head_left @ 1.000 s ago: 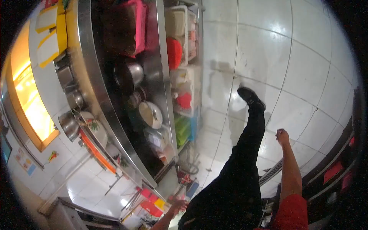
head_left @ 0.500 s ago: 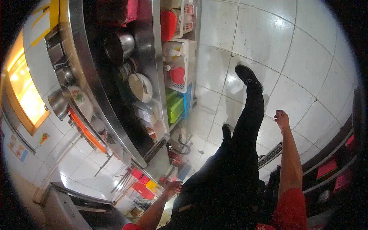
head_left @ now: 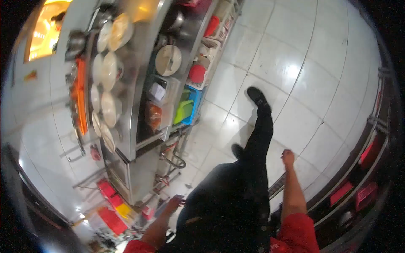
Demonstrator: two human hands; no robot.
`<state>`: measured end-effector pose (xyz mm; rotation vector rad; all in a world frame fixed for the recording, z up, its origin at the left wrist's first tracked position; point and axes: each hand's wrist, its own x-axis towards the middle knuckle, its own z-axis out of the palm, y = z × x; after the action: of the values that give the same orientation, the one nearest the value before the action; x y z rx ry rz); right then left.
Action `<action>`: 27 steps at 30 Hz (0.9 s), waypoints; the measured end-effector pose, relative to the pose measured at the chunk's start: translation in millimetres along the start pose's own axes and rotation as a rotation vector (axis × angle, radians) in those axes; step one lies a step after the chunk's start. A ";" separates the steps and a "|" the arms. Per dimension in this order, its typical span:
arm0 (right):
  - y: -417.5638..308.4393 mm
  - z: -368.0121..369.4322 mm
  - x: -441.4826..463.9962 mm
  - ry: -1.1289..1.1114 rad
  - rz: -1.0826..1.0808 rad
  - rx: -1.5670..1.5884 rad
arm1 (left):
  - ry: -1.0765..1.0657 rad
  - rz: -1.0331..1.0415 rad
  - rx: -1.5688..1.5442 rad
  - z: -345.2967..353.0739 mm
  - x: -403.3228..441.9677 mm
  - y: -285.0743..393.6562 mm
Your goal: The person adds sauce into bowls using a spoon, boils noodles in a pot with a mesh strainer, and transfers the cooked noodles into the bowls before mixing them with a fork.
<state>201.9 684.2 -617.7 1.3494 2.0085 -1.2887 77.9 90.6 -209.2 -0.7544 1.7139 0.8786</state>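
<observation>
My left hand (head_left: 174,203) hangs low beside my dark apron (head_left: 219,202), its fingers loosely apart, and it holds nothing. To the right, over the tiled floor, swings my right hand (head_left: 288,157); its fingers are loosely bent, the thumb stands a little off them, and nothing shows in it. Neither hand touches a thing. Nearest to my left hand are the pipes and hose (head_left: 173,160) beneath the end of a steel counter. My legs are in stride, one black shoe (head_left: 256,96) ahead of the other.
A steel shelf unit (head_left: 141,84) on the left bears stacked bowls (head_left: 112,110), a plate with a utensil (head_left: 168,60) and clear tubs (head_left: 163,95). Baskets (head_left: 192,105) line its lower level. Dark racks with red items (head_left: 341,193) stand at right. White tiles (head_left: 291,71) cover the floor.
My view has turned and moved forward along the shelf unit, so the stacked bowls on top now show. My right hand has shifted left and down in view; both hands remain free.
</observation>
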 end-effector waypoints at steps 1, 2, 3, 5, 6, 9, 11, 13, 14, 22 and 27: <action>12.0 13.6 -4.8 0.173 -0.059 -0.215 | 0.017 0.073 0.290 -2.3 -5.8 -19.1; -23.8 1.7 -28.8 0.278 -0.056 -0.211 | 0.053 0.164 0.582 -5.7 -5.4 -38.1; -56.6 -6.1 -41.0 0.301 0.004 -0.145 | 0.044 0.182 0.431 -5.2 -12.2 -51.8; -122.3 -14.4 -57.1 0.342 -0.040 0.029 | 0.041 0.162 0.324 -3.1 -25.8 -77.6; -153.6 -10.5 -56.7 0.392 -0.136 0.053 | 0.057 0.130 0.362 -1.1 -21.9 -87.8; -265.1 15.3 -35.5 0.063 -0.221 0.435 | 0.094 0.129 -0.225 11.9 -17.9 -115.8; -348.0 35.0 -19.8 0.035 -0.570 0.206 | 0.100 0.089 -0.290 19.2 -13.5 -125.9; -434.4 54.6 -12.6 -0.118 -0.676 0.168 | 0.149 0.012 -0.232 38.4 -12.7 -112.1; -481.7 55.4 -18.0 -0.269 -0.611 0.259 | 0.138 0.012 -0.233 47.1 -11.1 -113.0; -627.6 213.1 188.0 -0.276 -1.114 -0.011 | 0.231 0.169 -0.480 151.0 -37.6 -117.9; -694.0 187.5 130.8 -0.439 -0.739 -0.028 | 0.274 0.022 -0.741 211.3 -75.3 -40.2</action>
<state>-495.3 514.4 -480.2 0.2283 2.2366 -1.6515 237.5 252.1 -189.7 -1.3953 1.6178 1.5107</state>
